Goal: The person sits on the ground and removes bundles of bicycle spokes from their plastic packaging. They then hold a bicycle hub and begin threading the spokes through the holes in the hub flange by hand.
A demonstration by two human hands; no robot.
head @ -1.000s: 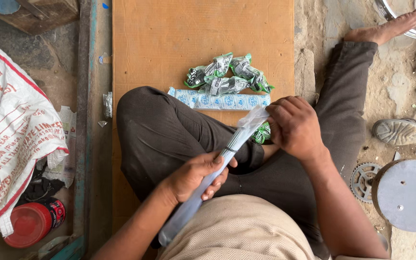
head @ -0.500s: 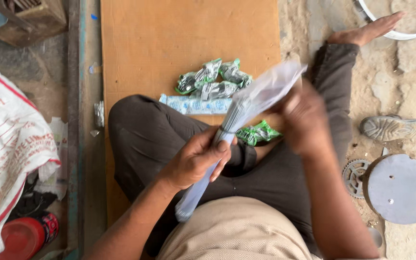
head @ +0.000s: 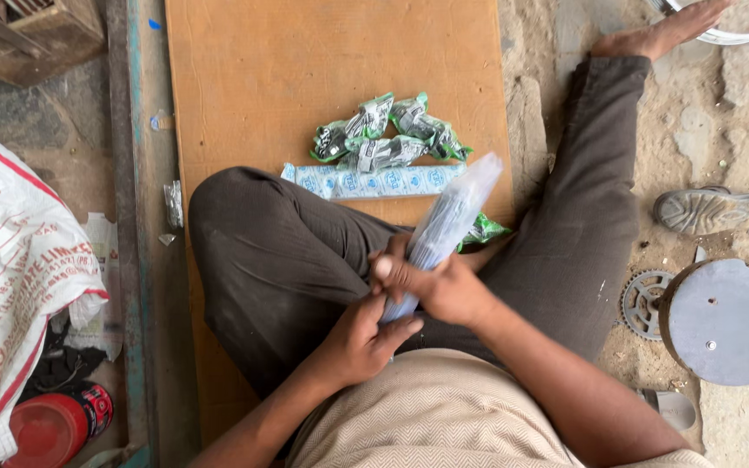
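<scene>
So both hands are wrapped around a long clear plastic sleeve of thin dark rods (head: 446, 221), sitting right about the center of the frame over the person's lap. The right hand (head: 431, 282) has its grip closed around the middle of the sleeve, and the left hand (head: 361, 338) is just below it, grip clamped on the bottom end. The sleeve tilts up toward the upper right. Just above it, on the orange wooden board (head: 244, 87), there's a pile of little green packets (head: 387, 139) and a light blue strip pack (head: 374, 180) lying touching them. Far right of the frame has a grey round disc (head: 730, 321) with a sprocket (head: 643, 303) next to it, and a red lid (head: 45, 429) sits lower left beside a printed sack (head: 10, 277).
</scene>
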